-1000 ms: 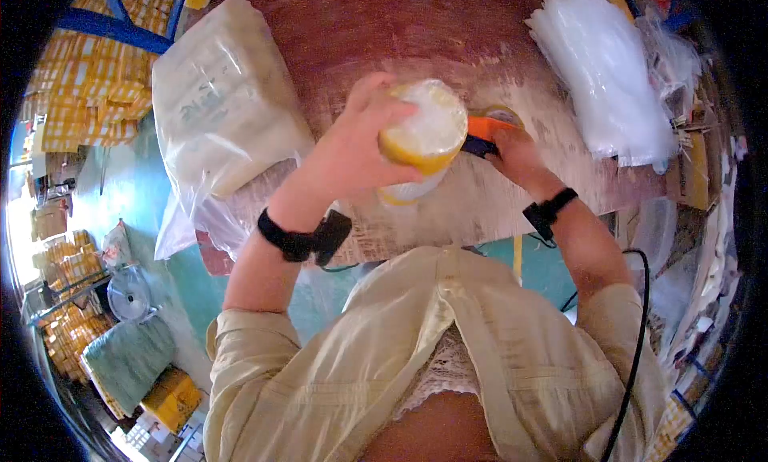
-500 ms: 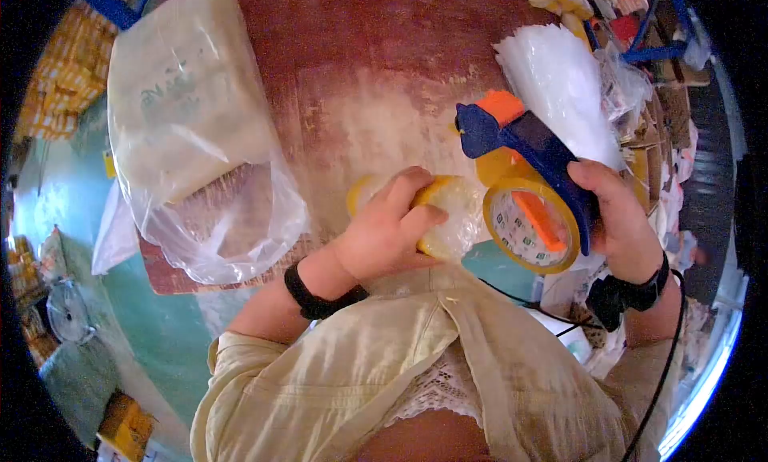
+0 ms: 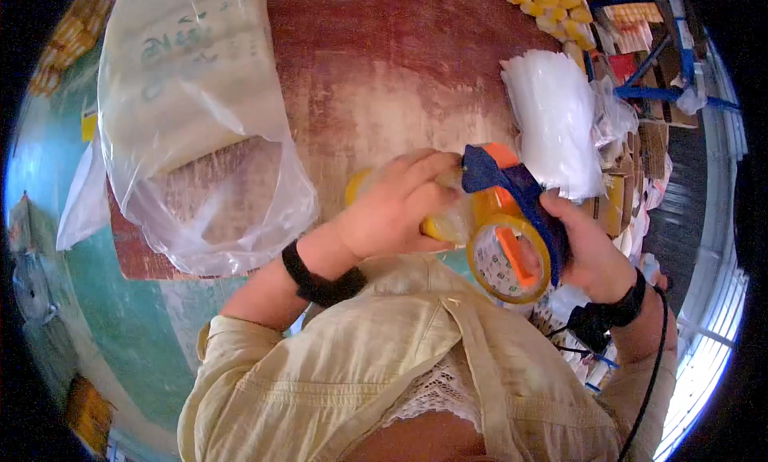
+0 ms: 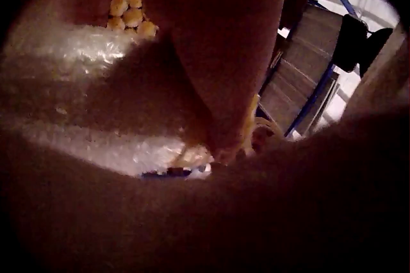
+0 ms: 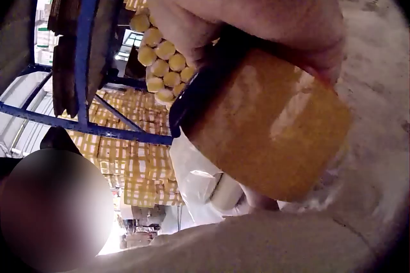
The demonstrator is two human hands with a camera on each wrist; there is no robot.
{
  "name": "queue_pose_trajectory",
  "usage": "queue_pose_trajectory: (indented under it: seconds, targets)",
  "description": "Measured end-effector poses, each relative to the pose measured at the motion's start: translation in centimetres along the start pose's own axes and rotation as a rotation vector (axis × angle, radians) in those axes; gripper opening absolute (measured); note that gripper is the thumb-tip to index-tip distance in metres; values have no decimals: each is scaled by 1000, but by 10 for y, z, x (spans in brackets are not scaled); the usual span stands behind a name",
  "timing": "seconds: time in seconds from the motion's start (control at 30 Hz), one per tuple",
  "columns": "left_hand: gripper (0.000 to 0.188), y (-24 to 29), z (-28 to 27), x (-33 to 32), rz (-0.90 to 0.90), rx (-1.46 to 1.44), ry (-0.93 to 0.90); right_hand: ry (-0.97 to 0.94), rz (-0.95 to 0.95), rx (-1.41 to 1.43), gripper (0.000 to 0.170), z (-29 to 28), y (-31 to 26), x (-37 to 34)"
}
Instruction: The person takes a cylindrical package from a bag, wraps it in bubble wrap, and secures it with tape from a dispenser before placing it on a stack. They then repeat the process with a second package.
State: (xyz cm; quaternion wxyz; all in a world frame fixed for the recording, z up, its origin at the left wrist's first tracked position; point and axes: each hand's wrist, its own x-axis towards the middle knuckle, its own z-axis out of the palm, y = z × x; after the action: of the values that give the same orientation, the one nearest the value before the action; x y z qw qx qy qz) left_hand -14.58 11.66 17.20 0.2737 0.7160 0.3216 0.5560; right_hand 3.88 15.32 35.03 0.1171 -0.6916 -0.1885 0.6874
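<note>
Brought closer to the left hand (image 3: 396,202) since half a second ago is the blue-and-orange tape dispenser (image 3: 530,194). Just left of the dispenser, a clear-wrapped cylinder with yellow ends (image 3: 450,228) is gripped by the curled left fingers; whether cylinder and dispenser touch cannot be told. Around the dispenser's blue frame the right hand (image 3: 592,250) is wrapped, its thumb laid against the frame, its other fingers largely hidden. A roll of yellow packing tape (image 3: 486,262) is carried in the dispenser. Beyond the dispenser, white plastic sheets (image 3: 554,118) are stacked by the worn red table (image 3: 376,70)'s edge, with yellow-ended cylinders (image 3: 552,6) piled farther off. Well left of the dispenser, cream material is enclosed in a clear plastic bag (image 3: 192,102)
</note>
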Motion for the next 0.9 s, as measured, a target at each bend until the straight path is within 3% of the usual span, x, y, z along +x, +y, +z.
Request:
queue_pose_trajectory:
  seconds: [0.23, 0.33, 0.37, 0.4, 0.47, 0.6, 0.63, 0.9]
  targets:
    - [57, -53, -16, 32, -149, 109, 205, 11, -18, -150, 32, -7, 6, -31]
    - [56, -87, -16, 48, -265, 65, 286, -188, -138, 12, 32, -24, 30, 5]
    - [54, -96, -17, 53, -360, 38, 283, -55, -214, 16, 32, -16, 34, 24]
    - [53, -106, -18, 58, -458, 18, 284, -129, -403, -224, 32, -22, 38, 45]
    - [50, -141, -16, 61, -621, -28, 302, -125, -331, 145, 32, -2, 27, 82]
    - [57, -195, -18, 47, -917, -40, 362, -153, -272, 205, 32, 22, 5, 154]
    - [59, -203, -18, 41, -944, 170, 323, -180, -245, 234, 32, 28, 5, 169]
    - [64, -193, -22, 28, -963, 135, 336, -166, -214, 161, 32, 27, 38, 151]
